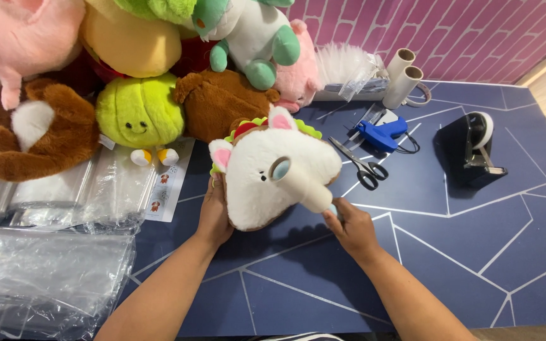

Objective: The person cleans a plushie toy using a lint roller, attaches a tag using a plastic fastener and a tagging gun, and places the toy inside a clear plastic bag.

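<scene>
A white plush toy [266, 180] with pink ears, a long snout and a green-and-red frill lies on the dark blue table [450, 252] in front of me. My left hand [213, 215] grips its left side from behind. My right hand [349, 227] pinches the tip of the snout at the toy's lower right. The fingers of both hands are partly hidden by the plush.
Several plush toys [140, 113] are piled at the back left. Clear plastic bags [45, 265] lie stacked at the left. Scissors [358, 164], a blue tagging gun [380, 134], two paper rolls [402, 79] and a black tape dispenser [472, 148] sit at the back right.
</scene>
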